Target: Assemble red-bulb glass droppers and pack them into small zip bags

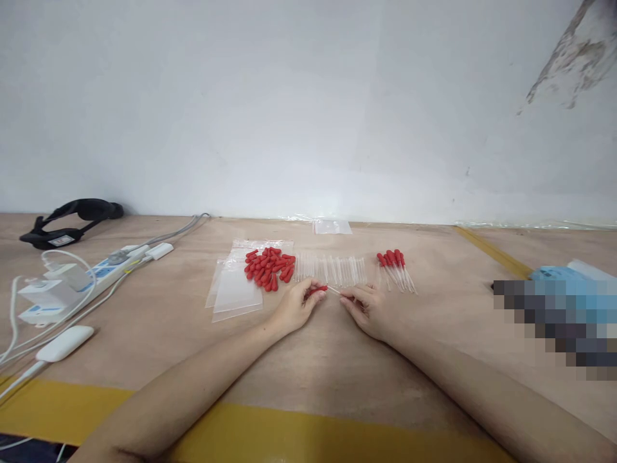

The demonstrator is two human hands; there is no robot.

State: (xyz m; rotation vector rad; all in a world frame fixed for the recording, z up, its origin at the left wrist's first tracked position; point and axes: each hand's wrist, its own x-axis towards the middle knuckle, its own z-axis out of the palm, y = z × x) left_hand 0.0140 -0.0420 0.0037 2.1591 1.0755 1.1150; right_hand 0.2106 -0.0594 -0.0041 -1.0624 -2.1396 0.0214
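Observation:
Between the fingers of my left hand point(299, 305) is a red rubber dropper bulb point(318, 290). My right hand point(365, 308) pinches a thin clear dropper tube point(333, 291), whose far end meets the bulb's mouth; how deep it sits I cannot tell. Just behind the hands lies a row of loose clear tubes point(332, 269). A heap of red bulbs point(265, 267) rests left of that row, partly over clear plastic bags point(236, 302). To the right, several droppers with red bulbs fitted on tubes point(396, 262) lie side by side.
A power strip point(103, 273) with white plugs and cables occupies the left, near a white device point(65, 343) and a black headset strap point(72, 222). More small bags point(332, 227) lie by the wall. A blue item point(559, 283) is at the right, beside a blurred patch.

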